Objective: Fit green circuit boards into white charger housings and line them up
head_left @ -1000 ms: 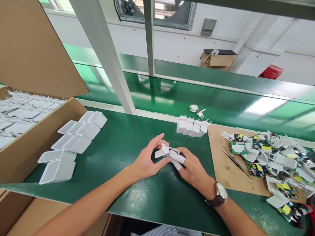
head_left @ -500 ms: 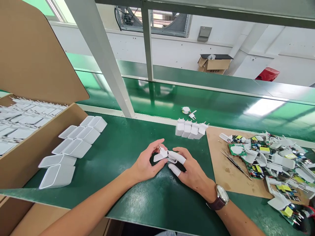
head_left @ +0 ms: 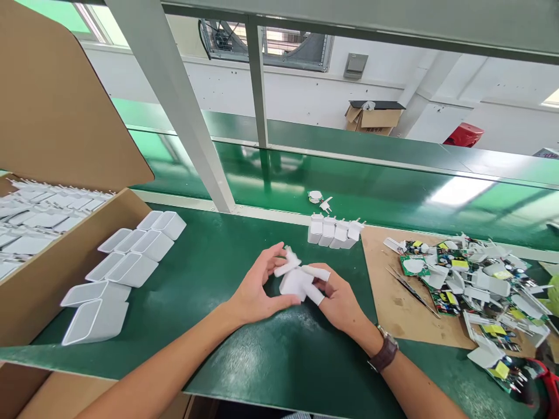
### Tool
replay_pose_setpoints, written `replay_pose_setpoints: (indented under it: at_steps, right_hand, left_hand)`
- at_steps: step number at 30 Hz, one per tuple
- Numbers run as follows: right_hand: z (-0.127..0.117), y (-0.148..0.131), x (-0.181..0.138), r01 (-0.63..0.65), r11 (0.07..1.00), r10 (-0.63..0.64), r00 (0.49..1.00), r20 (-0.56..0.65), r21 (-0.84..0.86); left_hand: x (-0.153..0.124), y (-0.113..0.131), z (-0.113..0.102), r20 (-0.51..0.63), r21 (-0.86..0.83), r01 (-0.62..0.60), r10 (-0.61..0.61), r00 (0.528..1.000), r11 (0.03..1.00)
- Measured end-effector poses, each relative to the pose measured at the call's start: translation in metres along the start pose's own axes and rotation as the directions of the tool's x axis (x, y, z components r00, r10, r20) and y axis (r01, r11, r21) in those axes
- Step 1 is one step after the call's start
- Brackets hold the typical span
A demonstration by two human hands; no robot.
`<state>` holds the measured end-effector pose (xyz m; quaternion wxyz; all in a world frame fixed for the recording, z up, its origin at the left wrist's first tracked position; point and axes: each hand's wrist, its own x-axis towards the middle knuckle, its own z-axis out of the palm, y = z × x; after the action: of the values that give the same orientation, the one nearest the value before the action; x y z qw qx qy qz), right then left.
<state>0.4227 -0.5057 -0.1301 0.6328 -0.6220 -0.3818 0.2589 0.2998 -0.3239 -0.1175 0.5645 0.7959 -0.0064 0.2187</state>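
Note:
A white plastic power adapter (head_left: 292, 283) is held low over the green bench, blurred by motion, its plug end towards the far side. My left hand (head_left: 258, 295) is closed round its left side, thumb along the near edge and fingers at the plug end. My right hand (head_left: 343, 298) pinches its right side with fingertips covered in white finger cots. Which inner parts are in the housing I cannot tell. Beyond my hands stands a row of several white adapters (head_left: 334, 231) with pins upward.
Several open white housings (head_left: 102, 317) lie at left beside a cardboard box (head_left: 78, 244) of white parts. At right, brown cardboard (head_left: 379, 291) carries tweezers (head_left: 413, 291) and a heap of circuit boards (head_left: 458, 265) with white covers. A grey post (head_left: 192, 116) rises behind the bench.
The adapter has turned in my hands, so a broad white face shows where the edge and a metallic part showed. My right wrist has rolled, hiding the watch face.

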Motion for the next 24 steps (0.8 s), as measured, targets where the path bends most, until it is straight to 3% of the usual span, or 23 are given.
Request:
replay_pose_setpoints:
  at_steps: [2,4,7,9,16,19,22,24]
  right_hand:
    - [0.007,-0.004,0.001,-0.202,0.936,0.207,0.978,0.015,0.289]
    - [0.012,-0.010,0.001,-0.329,0.823,0.320,0.942,0.101,0.463]
    - [0.015,-0.020,0.001,-0.381,0.734,0.358,0.921,0.157,0.562]
    - [0.017,-0.025,0.001,-0.405,0.717,0.378,0.910,0.171,0.568]
    - [0.017,-0.024,0.001,-0.425,0.756,0.385,0.904,0.187,0.498]
    - [0.016,-0.016,-0.001,-0.384,0.831,0.365,0.922,0.126,0.402]
    - [0.013,-0.008,-0.003,-0.180,0.973,0.193,0.978,-0.082,0.146]
    - [0.011,-0.005,-0.006,-0.029,0.991,0.006,0.985,-0.174,-0.129]
  left_hand:
    - [0.000,0.003,0.002,-0.014,0.071,-0.074,0.075,0.997,0.995]
    - [-0.001,0.006,0.005,-0.014,0.203,-0.184,0.191,0.981,0.962]
    - [-0.001,0.010,0.009,-0.008,0.334,-0.317,0.339,0.941,0.888]
    - [0.000,0.010,0.011,-0.016,0.355,-0.346,0.375,0.927,0.869]
    - [-0.001,0.004,0.010,-0.021,0.355,-0.354,0.386,0.922,0.865]
    - [-0.001,0.006,0.006,0.016,0.340,-0.339,0.355,0.935,0.877]
    - [-0.001,0.008,0.001,0.009,0.304,-0.202,0.209,0.978,0.931]
    - [-0.001,0.008,0.000,-0.046,0.266,-0.064,0.079,0.996,0.962]
